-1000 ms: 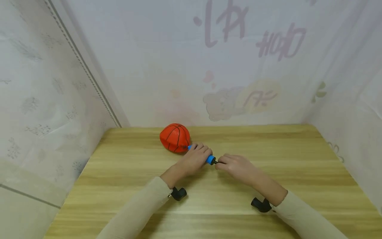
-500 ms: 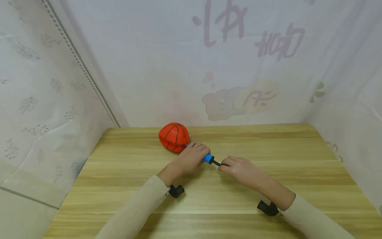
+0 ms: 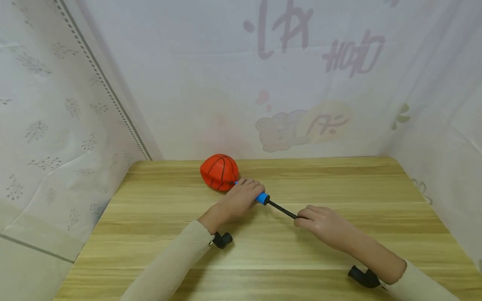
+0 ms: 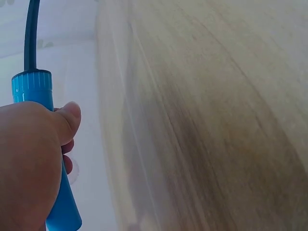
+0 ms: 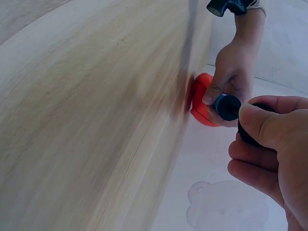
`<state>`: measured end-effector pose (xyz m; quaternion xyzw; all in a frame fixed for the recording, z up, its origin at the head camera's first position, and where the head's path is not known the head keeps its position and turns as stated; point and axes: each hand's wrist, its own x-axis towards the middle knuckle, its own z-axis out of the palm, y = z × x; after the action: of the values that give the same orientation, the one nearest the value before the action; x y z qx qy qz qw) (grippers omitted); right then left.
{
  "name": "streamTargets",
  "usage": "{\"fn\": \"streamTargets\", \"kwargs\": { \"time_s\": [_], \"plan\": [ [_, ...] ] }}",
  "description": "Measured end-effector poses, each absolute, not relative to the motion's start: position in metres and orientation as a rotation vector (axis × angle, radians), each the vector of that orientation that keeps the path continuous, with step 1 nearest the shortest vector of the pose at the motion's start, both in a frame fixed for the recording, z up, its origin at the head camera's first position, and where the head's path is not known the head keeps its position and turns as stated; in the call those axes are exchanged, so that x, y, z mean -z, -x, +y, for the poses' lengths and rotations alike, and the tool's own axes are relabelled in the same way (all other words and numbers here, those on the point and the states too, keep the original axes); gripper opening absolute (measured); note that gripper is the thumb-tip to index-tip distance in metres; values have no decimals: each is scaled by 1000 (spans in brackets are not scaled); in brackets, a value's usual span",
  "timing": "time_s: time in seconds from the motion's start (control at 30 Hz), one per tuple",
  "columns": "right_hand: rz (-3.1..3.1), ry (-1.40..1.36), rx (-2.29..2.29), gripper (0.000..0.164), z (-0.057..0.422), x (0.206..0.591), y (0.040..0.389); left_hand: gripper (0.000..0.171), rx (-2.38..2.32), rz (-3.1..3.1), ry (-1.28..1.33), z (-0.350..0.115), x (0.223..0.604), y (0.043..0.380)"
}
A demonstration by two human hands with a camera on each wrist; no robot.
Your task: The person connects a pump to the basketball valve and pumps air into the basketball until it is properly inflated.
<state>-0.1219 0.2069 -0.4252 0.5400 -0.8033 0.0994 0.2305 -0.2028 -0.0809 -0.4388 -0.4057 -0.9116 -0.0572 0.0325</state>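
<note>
The black pump handle (image 5: 246, 136) is gripped by the right hand (image 3: 327, 225), its rod (image 3: 282, 209) extended; beyond, the blue barrel (image 3: 262, 198) is clasped by the left hand (image 3: 241, 197). Farther along the bench (image 3: 282, 259), a dented red ball (image 3: 219, 170) is set at the barrel's far end. Inflation appears in hand; next, a straight inward push seems called for.

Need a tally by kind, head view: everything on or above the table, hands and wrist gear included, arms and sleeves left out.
Red ball with black lines: 1
Blue cylindrical pump with black rod: 1
Hands, left hand and right hand: 2
Black elbow-shaped wrist devices: 2
Total: 6
</note>
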Motion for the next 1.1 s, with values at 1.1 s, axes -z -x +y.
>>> {"fn": "streamTargets", "kwargs": {
  "time_s": [1.1],
  "plan": [
    [-2260, -1447, -395, 23, 158, 442, 168, 16, 85, -2791, 1200, -75, 444, 201]
  ]
}}
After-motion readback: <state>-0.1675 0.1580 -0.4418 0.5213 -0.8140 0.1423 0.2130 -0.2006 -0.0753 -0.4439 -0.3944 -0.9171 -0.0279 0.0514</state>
